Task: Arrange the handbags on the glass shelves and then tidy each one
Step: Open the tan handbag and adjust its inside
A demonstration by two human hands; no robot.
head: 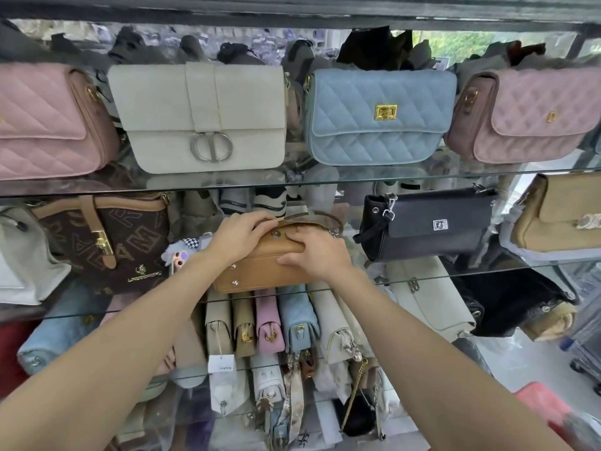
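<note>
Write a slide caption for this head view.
Both hands, left hand and right hand, on a tan handbag on the glass shelf.

L hand [239, 237] fingers curled, gripping | R hand [317, 255] palm down, pressing

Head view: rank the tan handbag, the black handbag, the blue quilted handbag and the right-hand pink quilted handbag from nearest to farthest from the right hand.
1. Tan handbag, middle shelf, directly under the right hand, which rests on it.
2. Black handbag, same shelf, just to the right.
3. Blue quilted handbag, shelf above, up and slightly right.
4. Pink quilted handbag, upper shelf, far right.
</note>
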